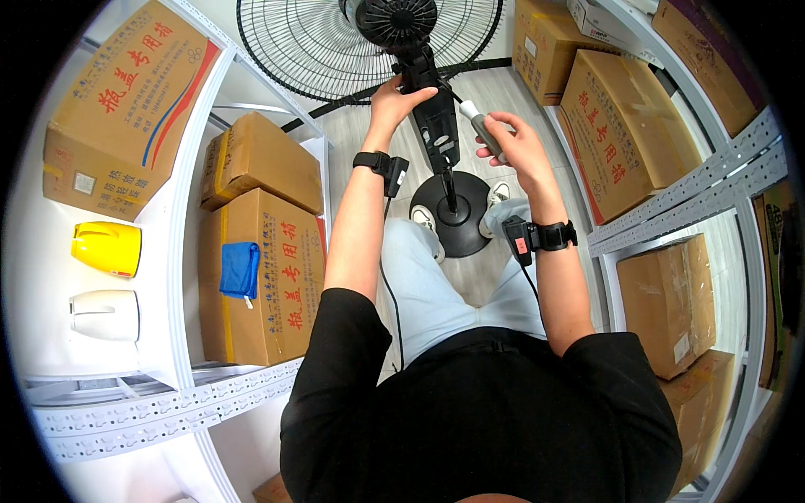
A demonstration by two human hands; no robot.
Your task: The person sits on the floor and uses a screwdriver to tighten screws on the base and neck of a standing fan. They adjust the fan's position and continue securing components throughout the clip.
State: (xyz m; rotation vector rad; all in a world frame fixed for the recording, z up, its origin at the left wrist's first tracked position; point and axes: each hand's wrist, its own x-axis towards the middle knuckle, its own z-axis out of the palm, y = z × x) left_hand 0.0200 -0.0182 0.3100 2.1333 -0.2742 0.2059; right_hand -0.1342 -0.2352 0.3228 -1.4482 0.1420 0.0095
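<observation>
A black pedestal fan (436,126) stands before me, its wire cage at the top of the view and its round base (451,239) on the floor between my feet. My left hand (392,107) is wrapped round the fan's upper post just below the motor housing (398,21), thumb lying across the front. To the right of the post, my right hand (518,144) grips a slim grey cylindrical tool with a white end (481,127). The white end points up toward the post; its exact kind is not clear. Each wrist wears a black strapped device with a cable.
White metal shelving (172,318) runs along the left, holding cardboard boxes (264,277), a yellow mug (107,249), a white mug (104,315) and a blue cloth (240,269). Another rack (671,197) with cardboard boxes (625,126) stands close on the right.
</observation>
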